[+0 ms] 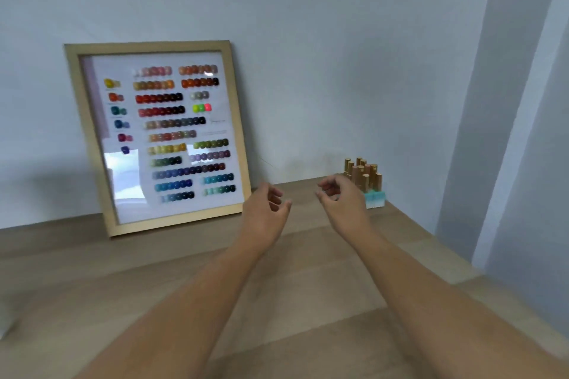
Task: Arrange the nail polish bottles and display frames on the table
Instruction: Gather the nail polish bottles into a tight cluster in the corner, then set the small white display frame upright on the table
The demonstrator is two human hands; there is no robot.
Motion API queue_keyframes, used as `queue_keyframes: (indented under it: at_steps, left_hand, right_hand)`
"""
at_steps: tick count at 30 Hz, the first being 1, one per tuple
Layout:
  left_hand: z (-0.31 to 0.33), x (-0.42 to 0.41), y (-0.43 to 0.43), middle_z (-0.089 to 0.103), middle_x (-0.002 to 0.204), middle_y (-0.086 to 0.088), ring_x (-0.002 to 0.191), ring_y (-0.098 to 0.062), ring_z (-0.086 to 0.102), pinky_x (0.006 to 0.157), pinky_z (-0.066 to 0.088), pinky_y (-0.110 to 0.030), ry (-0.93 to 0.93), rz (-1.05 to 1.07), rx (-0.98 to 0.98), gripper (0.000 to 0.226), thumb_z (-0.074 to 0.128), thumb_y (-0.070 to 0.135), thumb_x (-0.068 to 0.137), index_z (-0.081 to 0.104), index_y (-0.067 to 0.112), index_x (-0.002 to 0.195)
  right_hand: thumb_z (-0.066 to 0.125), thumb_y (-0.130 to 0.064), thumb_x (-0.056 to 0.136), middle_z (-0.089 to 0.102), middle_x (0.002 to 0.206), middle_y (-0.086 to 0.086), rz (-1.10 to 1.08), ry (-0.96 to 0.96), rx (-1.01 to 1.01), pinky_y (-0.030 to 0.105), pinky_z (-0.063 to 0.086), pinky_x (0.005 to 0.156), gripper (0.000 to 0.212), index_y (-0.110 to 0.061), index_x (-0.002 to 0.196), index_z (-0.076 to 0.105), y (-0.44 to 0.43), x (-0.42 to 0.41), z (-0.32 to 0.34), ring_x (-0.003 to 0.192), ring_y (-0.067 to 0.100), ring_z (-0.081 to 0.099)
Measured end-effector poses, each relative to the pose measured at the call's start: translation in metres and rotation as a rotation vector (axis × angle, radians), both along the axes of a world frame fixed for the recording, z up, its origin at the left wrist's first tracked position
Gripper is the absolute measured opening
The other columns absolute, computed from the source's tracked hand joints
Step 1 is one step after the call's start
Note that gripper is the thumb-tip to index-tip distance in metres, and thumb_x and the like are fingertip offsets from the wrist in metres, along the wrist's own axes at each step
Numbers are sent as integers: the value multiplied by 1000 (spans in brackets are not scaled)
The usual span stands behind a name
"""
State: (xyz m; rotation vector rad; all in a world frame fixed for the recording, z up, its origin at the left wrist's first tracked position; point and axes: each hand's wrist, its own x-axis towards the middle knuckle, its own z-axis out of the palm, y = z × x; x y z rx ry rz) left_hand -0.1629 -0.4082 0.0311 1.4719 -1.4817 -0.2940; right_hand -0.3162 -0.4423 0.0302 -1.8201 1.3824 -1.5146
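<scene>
No text can be read anywhere. The frame (154, 135) holds a colour chart with faint lines of small print beside the swatches, too blurred to make out. Any labels on the bottles (365, 177) are too small to tell.

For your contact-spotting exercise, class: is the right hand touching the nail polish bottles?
Cannot tell. In the head view the right hand overlaps the nail polish bottles, so neither gap nor contact shows.

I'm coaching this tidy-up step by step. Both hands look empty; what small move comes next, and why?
Probably reach the right hand forward to the gold-capped bottles: it hovers just in front of them, fingers loosely curled, holding nothing, and the display frame already leans against the wall.
</scene>
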Motion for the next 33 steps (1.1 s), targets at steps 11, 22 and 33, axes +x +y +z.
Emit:
queue_keyframes:
  at_steps: [11, 22, 33]
  left_hand:
    - [2, 220, 195, 59, 78, 8, 70, -5, 56, 58, 42, -18, 16, 474, -40, 10, 64, 22, 84, 55, 22, 88]
    - [-47, 357, 305, 57, 104, 2, 92, -12, 52, 75, 39, -21, 75, 852, -24, 26, 62, 20, 83, 51, 18, 107]
    - [-52, 446, 295, 53, 118, -2, 114, -22, 52, 88, 40, -25, 252, 857, 0, 53, 63, 11, 83, 39, 12, 131]
  right_hand:
    - [63, -25, 85, 61, 89, -10, 539, 41, 40, 13, 40, 63, 9, -24, 94, 61, 129, 229, 8, 80, 2, 56]
    - [65, -33, 83, 53, 117, -12, 724, 112, 142, 21, 36, 84, 43, -27, 122, 48, 187, 357, -37, 106, 6, 50]
    - [65, -24, 84, 60, 105, -10, 732, 118, 168, 19, 44, 77, 39, -23, 119, 49, 177, 393, -53, 96, 7, 58]
